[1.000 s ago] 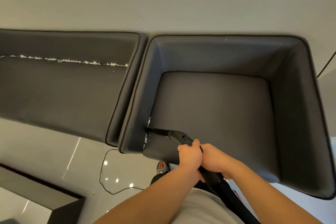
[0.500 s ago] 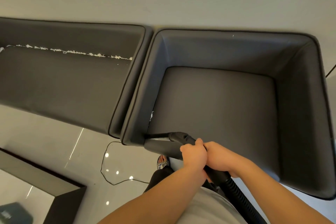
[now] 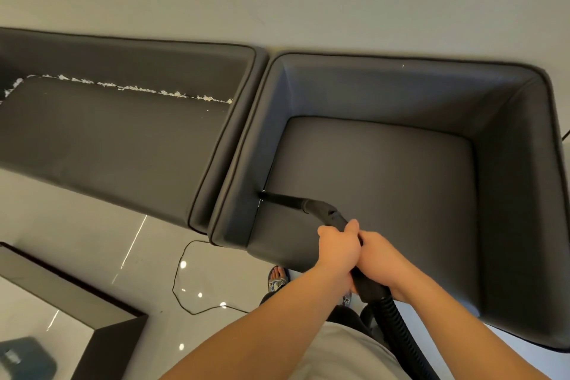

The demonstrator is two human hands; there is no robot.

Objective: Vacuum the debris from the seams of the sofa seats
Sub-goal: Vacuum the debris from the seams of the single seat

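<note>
Both hands, left (image 3: 339, 245) and right (image 3: 381, 259), grasp the hose (image 3: 391, 318), fingers clenched round it. Nozzle (image 3: 282, 198) tip in the seat (image 3: 385, 182) seam. No readable writing.

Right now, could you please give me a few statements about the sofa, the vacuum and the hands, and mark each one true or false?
1. Both hands grip the vacuum wand. True: the left hand and the right hand hold the vacuum wand close together.
2. The nozzle tip is at the left side seam of the single seat. True.
3. The long seat's back seam is free of debris. False: a line of white debris runs along the back seam of the long seat.
4. The hose is white. False: the hose is black and ribbed.
5. A thin cable lies on the glossy floor. True.
</note>
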